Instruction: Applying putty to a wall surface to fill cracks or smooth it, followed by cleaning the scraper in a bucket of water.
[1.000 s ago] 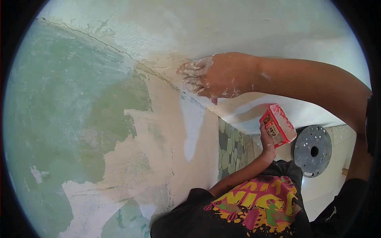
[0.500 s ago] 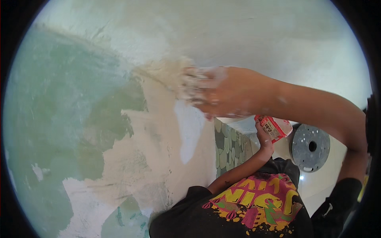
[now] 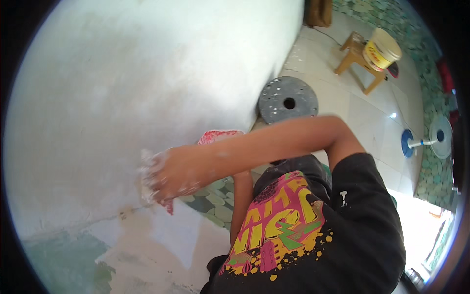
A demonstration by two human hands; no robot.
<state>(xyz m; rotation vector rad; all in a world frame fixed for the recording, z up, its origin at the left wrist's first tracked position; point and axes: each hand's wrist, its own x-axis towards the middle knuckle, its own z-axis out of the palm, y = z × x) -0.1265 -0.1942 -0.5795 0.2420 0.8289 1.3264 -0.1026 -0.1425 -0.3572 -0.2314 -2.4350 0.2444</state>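
My right hand [image 3: 178, 171] is against the pale wall [image 3: 107, 98], its fingers curled and coated with wet white paste. What lies under those fingers is hidden. Behind my right forearm, a red-and-white plastic tub [image 3: 220, 136] shows only its upper part. My left forearm [image 3: 242, 196] rises toward the tub; the left hand itself is covered by the right arm. Below my right hand, a smooth white patch [image 3: 181, 240] borders beige filler and green paint [image 3: 68, 259].
A grey round disc with a centre hole [image 3: 289, 100] stands by the wall. Farther right, a brown stool [image 3: 360, 56] bears a yellow-and-white bucket [image 3: 382, 49]. A blue disc with a white pipe [image 3: 407, 143] rests on the tiled floor [image 3: 333, 103].
The view has swung right, bringing the stool and bucket in. My right hand has moved from the beige filler edge onto paler wall. My left hand has gone behind the right arm.
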